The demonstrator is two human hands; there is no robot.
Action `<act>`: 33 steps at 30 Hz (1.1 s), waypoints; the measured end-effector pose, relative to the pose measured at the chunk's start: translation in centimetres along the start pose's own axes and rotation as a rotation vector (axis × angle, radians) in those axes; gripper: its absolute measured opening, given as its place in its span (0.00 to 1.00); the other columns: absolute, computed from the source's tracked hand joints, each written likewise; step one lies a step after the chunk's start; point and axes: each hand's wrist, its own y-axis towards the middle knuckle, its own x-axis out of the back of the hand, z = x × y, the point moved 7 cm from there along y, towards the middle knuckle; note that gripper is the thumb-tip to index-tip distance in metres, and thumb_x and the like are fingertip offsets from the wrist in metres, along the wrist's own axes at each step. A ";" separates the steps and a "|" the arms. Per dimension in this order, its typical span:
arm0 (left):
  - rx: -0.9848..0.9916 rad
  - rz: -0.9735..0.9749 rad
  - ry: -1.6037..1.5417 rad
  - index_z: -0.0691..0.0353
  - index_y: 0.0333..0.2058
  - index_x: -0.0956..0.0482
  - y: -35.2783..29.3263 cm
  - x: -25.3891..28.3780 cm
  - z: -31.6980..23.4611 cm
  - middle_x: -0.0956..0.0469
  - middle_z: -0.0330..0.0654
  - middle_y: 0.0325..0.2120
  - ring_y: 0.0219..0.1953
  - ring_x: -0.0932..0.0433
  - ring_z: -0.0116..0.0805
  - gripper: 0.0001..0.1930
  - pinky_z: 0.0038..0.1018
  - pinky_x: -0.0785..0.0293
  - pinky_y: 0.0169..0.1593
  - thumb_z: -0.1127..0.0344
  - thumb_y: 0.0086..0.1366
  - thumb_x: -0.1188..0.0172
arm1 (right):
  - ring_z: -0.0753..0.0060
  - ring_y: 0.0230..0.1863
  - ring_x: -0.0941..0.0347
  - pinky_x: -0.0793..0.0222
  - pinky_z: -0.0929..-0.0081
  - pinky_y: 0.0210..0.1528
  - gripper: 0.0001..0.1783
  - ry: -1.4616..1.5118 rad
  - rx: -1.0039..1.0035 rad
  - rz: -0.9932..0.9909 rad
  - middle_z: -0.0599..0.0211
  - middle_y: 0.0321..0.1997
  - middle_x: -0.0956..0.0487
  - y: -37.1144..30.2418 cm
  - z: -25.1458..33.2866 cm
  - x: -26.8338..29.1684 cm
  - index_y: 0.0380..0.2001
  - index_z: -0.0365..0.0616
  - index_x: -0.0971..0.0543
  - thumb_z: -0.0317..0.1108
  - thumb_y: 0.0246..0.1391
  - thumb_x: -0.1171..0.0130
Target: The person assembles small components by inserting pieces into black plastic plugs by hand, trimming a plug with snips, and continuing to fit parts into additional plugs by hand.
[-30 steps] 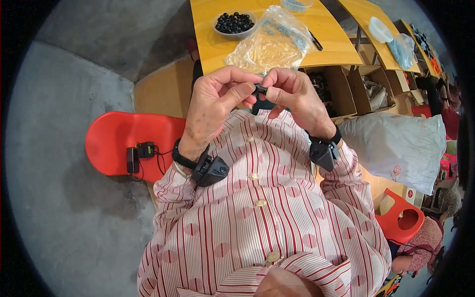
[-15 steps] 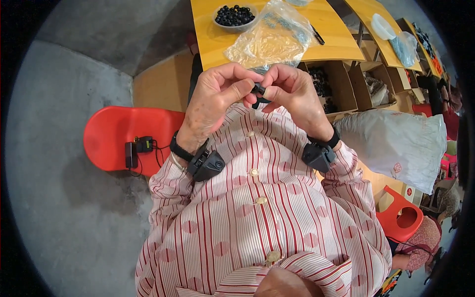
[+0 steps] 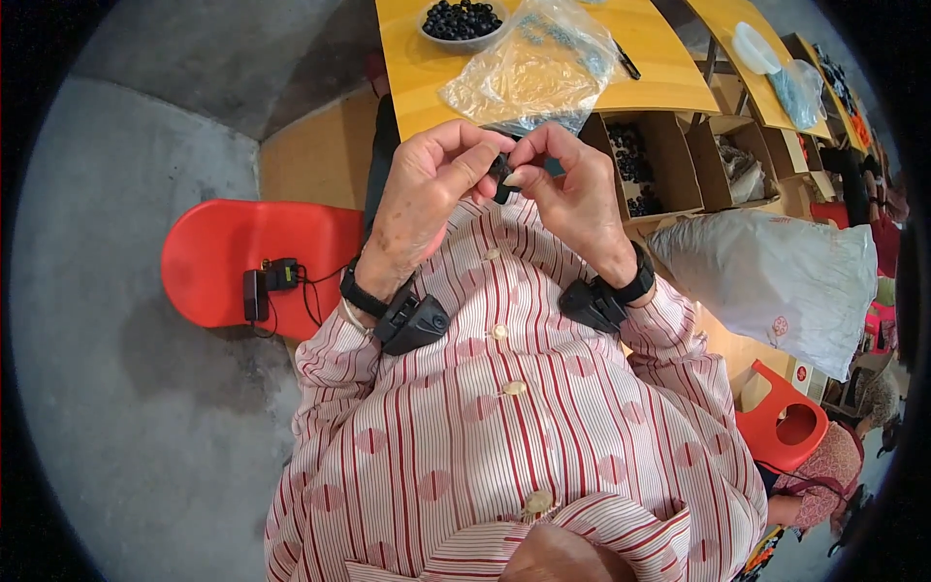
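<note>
My left hand (image 3: pixel 432 189) and my right hand (image 3: pixel 574 184) meet in front of my chest, just short of the table edge. Between their fingertips is a small black part (image 3: pixel 501 167), pinched from both sides; my fingers cover much of it, so its exact kind cannot be made out. Beyond the hands, a clear plastic bag (image 3: pixel 533 73) with small bluish pieces lies on the yellow table (image 3: pixel 412 102). A bowl (image 3: pixel 464 44) heaped with round black pieces stands behind and to the left of the bag.
A black pen (image 3: pixel 627 62) lies at the bag's right. Open cardboard boxes (image 3: pixel 684 179) with black parts and bags sit below the table, near a big white sack (image 3: pixel 776 281). On my left, a red chair (image 3: pixel 208 262) carries black adapters (image 3: pixel 269 287). Another person (image 3: pixel 824 475) is at the far right.
My right wrist has moved inward and the right hand has turned slightly. The black part has tilted between my fingertips. The left hand has barely shifted.
</note>
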 end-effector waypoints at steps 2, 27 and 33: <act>0.000 -0.006 0.020 0.68 0.36 0.24 0.0 0.0 0.0 0.25 0.36 0.25 0.23 0.30 0.19 0.08 0.15 0.33 0.28 0.69 0.62 0.45 | 0.75 0.26 0.27 0.31 0.78 0.28 0.09 -0.041 0.070 -0.030 0.64 0.26 0.25 0.0 0.4 0.1 0.29 0.37 0.27 0.18 0.42 0.40; 0.039 -0.004 -0.015 0.65 0.37 0.31 0.2 -0.3 0.3 0.29 0.35 0.23 0.21 0.31 0.19 0.08 0.15 0.36 0.25 0.69 0.62 0.44 | 0.59 0.33 0.25 0.30 0.71 0.34 0.19 -0.202 0.227 0.010 0.59 0.29 0.24 -0.1 2.1 -0.3 0.37 0.39 0.26 0.16 0.37 0.42; 0.064 -0.052 -0.057 0.66 0.37 0.29 -0.1 0.0 0.6 0.25 0.37 0.26 0.25 0.29 0.19 0.08 0.15 0.34 0.29 0.70 0.61 0.44 | 0.59 0.32 0.25 0.30 0.71 0.33 0.17 -0.194 0.238 -0.010 0.59 0.29 0.23 -0.2 1.8 -0.1 0.36 0.40 0.26 0.18 0.38 0.42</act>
